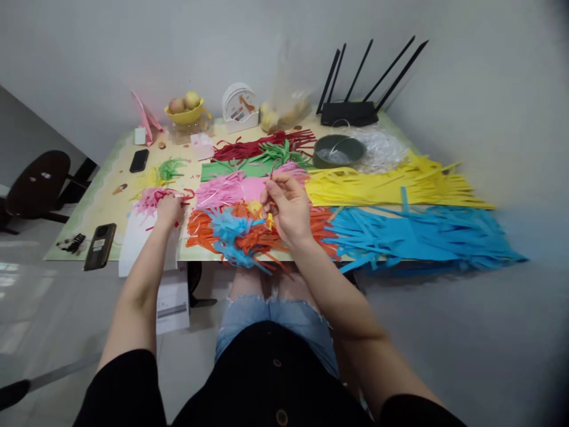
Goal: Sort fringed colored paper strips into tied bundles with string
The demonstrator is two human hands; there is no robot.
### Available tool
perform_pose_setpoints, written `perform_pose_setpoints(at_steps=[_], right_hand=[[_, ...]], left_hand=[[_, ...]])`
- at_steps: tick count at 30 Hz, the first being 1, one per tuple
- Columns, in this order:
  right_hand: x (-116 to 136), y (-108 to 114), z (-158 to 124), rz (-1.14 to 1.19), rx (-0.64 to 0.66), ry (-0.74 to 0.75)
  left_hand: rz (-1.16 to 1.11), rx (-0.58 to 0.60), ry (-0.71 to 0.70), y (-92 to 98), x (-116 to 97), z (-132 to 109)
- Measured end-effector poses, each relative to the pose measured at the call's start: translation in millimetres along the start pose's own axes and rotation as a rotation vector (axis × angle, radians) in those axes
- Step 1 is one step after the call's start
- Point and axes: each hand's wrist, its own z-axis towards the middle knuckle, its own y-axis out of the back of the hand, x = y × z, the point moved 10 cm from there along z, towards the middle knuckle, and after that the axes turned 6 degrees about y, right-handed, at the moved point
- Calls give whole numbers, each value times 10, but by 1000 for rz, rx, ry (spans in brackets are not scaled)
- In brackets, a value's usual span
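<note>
My right hand [287, 207] is raised over the middle of the table, thumb and fingers pinched on a thin dark red strip [272, 171] whose end sticks up. Below it lie orange fringed strips [202, 228] and a light blue tuft [231, 228]; pink fringed strips [222, 188] are just behind. My left hand [169, 209] reaches down at the left, its fingers bunched on loose red strips [189, 194], fingertips mostly hidden. Beside it is a small heap of pink cut strips [149, 201], near a white sheet [144, 243] at the table's front edge.
Blue [391, 234], yellow [382, 187], green [217, 171] and dark red [244, 148] fringed bundles cover the right and back. Further back stand a dark green bucket [338, 151], a router [349, 112] and a fruit bowl [184, 112]. Phones [100, 246] lie at left.
</note>
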Motion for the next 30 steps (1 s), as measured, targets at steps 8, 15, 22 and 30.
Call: perform_pose_setpoints(at_steps=[8, 15, 22, 30], right_hand=[[-10, -52, 49, -198, 97, 45], [-76, -234, 14, -384, 205, 117], [-46, -357, 0, -458, 263, 131], [44, -415, -7, -557, 285, 184]], left_hand=[[-404, -442, 41, 987, 175, 112], [-793, -442, -45, 1194, -172, -114], [-1021, -47, 26, 680, -478, -212], [-824, -338, -296, 1088, -1081, -712]])
